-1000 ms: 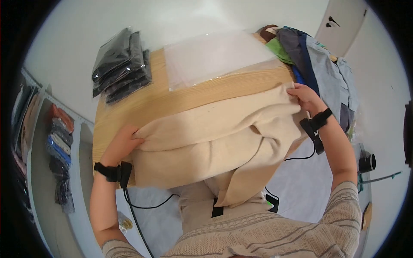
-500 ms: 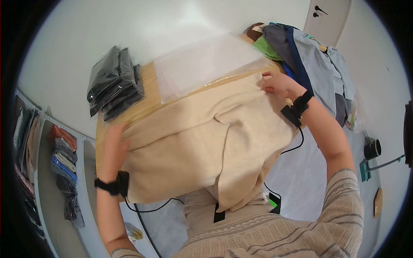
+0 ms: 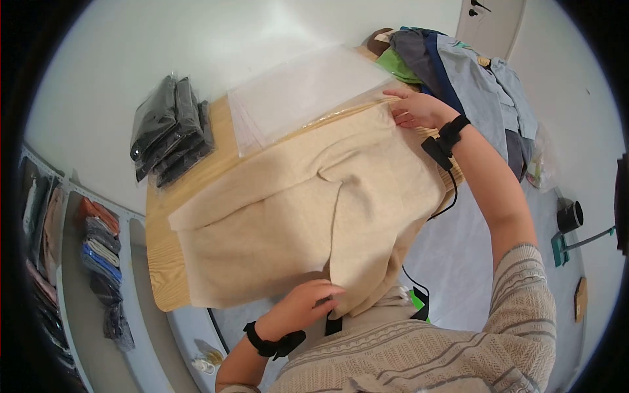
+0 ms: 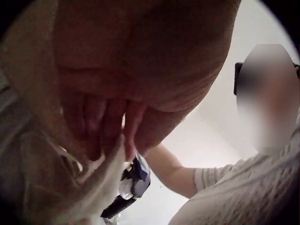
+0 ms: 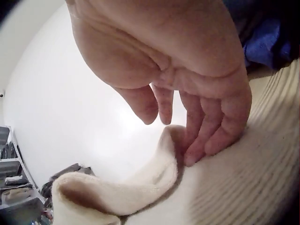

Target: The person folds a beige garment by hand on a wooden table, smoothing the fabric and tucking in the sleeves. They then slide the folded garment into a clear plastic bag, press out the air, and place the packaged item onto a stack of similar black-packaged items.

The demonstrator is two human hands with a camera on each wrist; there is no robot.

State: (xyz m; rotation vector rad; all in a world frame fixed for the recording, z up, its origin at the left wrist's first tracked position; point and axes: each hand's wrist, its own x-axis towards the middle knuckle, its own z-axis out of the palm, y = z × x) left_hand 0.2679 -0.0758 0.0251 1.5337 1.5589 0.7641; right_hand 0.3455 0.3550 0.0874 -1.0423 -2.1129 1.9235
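On my far left, the shelves [image 3: 98, 255] hold folded clothes. Next come the black packs [image 3: 167, 134], stacked on the far left corner of the wooden table [image 3: 164, 288]; I cannot count them. One cream garment [image 3: 282, 196] covers most of the tabletop. Its long axis runs from the near left corner up to the far right, and a pointed flap hangs off the near edge toward the person. The left hand [image 3: 308, 304] is at that flap's tip. The head view shows only its back, but the left wrist view shows the fingers [image 4: 105, 124] curled with cream cloth pinched between them. Behind the garment lies a stack of clear bags [image 3: 308, 85], too thin for me to count. The right hand [image 3: 419, 108] sits on the garment's far right corner. Only the right wrist view shows how: its fingertips [image 5: 206, 145], loosely bent, press on the knit, the thumb is lifted clear, and it grips nothing. Furthest right, a clothes pile [image 3: 472, 72] is heaped at the table's end. I count two hands and one garment.
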